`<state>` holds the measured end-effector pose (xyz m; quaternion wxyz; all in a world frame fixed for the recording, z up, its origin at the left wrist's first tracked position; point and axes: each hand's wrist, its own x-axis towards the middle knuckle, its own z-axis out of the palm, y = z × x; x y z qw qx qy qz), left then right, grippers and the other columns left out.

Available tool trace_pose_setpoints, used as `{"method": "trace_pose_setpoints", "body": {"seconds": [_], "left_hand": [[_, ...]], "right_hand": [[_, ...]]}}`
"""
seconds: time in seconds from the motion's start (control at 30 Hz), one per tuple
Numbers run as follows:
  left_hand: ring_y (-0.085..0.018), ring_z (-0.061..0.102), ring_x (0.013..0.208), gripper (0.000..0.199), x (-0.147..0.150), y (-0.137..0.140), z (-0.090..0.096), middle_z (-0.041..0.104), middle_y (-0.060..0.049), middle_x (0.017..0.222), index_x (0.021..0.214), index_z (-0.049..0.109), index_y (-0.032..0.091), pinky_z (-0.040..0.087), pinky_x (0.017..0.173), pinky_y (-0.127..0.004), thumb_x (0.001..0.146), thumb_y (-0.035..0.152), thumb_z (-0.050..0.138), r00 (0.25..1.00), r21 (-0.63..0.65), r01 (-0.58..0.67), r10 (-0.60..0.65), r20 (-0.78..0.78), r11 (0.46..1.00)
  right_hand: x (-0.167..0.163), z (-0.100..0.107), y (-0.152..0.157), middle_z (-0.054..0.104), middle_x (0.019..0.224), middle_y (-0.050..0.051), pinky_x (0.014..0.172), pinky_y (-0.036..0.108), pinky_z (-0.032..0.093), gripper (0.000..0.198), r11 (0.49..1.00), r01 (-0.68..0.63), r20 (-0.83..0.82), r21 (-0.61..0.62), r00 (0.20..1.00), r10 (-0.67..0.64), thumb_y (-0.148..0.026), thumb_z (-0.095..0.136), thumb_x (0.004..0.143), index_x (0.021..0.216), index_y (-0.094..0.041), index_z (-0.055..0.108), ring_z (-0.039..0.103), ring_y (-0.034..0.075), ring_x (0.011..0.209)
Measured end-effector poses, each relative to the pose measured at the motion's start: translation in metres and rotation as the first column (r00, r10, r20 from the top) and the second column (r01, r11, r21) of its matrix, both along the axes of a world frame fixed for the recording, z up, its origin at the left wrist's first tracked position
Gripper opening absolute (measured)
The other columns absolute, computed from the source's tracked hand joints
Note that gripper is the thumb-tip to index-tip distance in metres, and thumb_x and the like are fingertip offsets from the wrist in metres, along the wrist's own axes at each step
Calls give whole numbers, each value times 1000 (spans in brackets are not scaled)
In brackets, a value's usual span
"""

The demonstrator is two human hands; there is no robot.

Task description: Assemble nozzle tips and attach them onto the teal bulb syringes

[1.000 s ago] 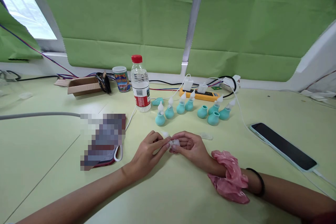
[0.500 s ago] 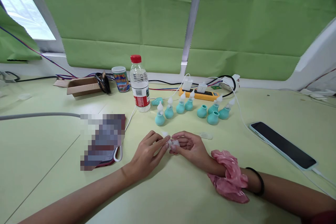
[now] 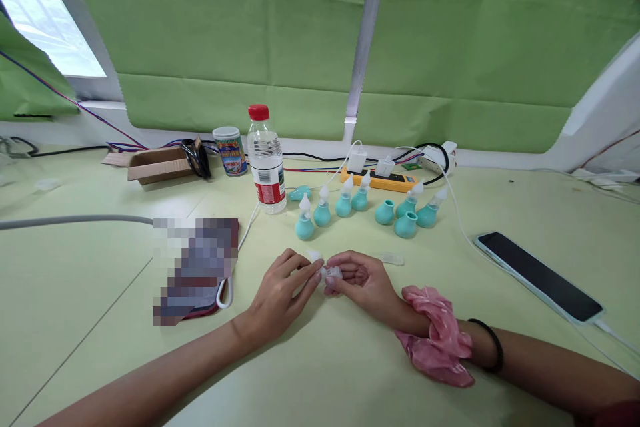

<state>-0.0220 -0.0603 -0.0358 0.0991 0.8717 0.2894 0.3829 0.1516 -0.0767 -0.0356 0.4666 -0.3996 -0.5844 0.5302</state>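
Between my two hands is a small clear plastic nozzle part [image 3: 332, 273]. My left hand [image 3: 281, 290] pinches its left end with thumb and fingertips. My right hand [image 3: 369, 283] grips the other end, fingers curled behind it. A whitish tip [image 3: 315, 255] shows just above my left fingertips; whether it joins the held part I cannot tell. Beyond my hands stand several teal squeeze bulbs with clear nozzles, the nearest bulb [image 3: 304, 228] among them. Two bulbs, a front one [image 3: 405, 227] and a rear one [image 3: 385, 215], have open necks. Another clear plastic piece [image 3: 393, 258] lies behind my right hand.
A red-capped water bottle [image 3: 267, 167] and a can [image 3: 231, 153] stand at the back, beside a cardboard box [image 3: 163, 170]. An orange power strip [image 3: 395, 180] holds chargers. One phone [image 3: 540, 275] lies right, a blurred-out one [image 3: 205, 267] left. A teal piece [image 3: 299, 194] lies near the bottle.
Both hands stay in nearly the same place around the clear nozzle part. My right fingers have shifted very slightly; everything else on the table is unmoved.
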Motion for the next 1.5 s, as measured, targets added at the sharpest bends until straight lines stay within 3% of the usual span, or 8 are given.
{"method": "trace_pose_setpoints", "body": {"seconds": [0.4,0.7,0.8,0.93,1.03,1.17,1.23,1.5], "left_hand": [[-18,45,79,28,-1,-2,2,56,-9,86,103,52,15,42,65,-32,77,7,47,998,164,1,11,-66,986],[-21,50,79,27,1,-4,6,58,-11,80,99,54,12,44,64,-36,75,5,43,980,450,31,60,-187,893],[-20,50,79,28,1,-3,4,57,-10,80,100,54,13,45,64,-33,75,4,43,997,307,54,-34,-71,950],[-16,53,76,26,1,-5,8,58,-8,85,100,56,16,47,66,-30,76,12,47,976,-165,87,-51,213,982],[-16,54,75,25,0,-7,14,60,-7,86,97,58,15,46,70,-30,75,24,54,940,-513,172,16,341,841],[-12,52,62,26,2,-8,18,59,-4,69,85,61,11,45,59,-25,68,31,62,900,-784,406,-59,431,470],[-10,50,57,23,2,-7,19,56,-2,62,79,62,10,41,54,-22,67,29,64,884,-815,456,-73,462,357],[-6,37,48,15,2,-7,25,45,3,50,65,64,9,30,47,-20,62,24,66,876,-828,462,-20,481,318]], "right_hand": [[-1,1,-2,66,77,4,63,27,55,22,993,85,81,77,993,-91,-29,65,66,81,-16,56,64,16,70],[-5,3,-4,66,74,1,63,28,55,17,985,94,105,142,988,-109,-29,63,66,78,-18,57,64,16,69],[-5,3,-5,66,74,1,62,27,55,16,980,91,117,175,987,-113,-28,62,68,79,-18,58,64,16,68],[-2,6,-6,66,81,2,65,27,53,16,933,88,178,348,971,-158,-24,61,70,86,-20,60,62,15,72],[0,9,-7,64,90,2,70,28,50,21,848,14,247,529,954,-169,-23,59,72,93,-25,60,59,15,79],[2,9,-7,63,90,0,70,28,49,29,762,-97,281,640,953,-114,-21,60,72,99,-31,58,55,15,85],[3,7,-7,63,90,0,72,29,48,32,745,-134,296,653,951,-88,-19,59,73,102,-32,57,54,16,88],[4,4,-4,59,92,1,73,27,47,38,751,-180,302,636,953,-27,-16,60,72,106,-32,54,53,14,88]]}}
